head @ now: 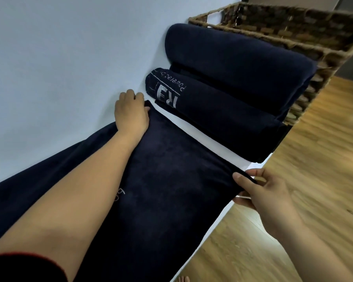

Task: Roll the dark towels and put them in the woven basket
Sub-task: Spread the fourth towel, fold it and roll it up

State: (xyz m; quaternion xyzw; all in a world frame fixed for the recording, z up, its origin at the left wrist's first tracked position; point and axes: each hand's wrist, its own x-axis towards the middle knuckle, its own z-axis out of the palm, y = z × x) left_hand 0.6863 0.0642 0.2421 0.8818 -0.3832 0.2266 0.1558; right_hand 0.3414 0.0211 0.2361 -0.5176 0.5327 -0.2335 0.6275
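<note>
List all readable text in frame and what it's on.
"Powered b": on the lower rolled towel; the rest wraps out of sight.
Large pale letters beside it, same towel: possibly "RE", partly hidden, not sure.
Small pale stitching on the flat towel: too small to read.

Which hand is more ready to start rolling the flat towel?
Probably the right hand: it already pinches the flat towel by its far corner at the table edge, thumb on top. The left hand sits on the other far corner, its grip hidden.
</note>
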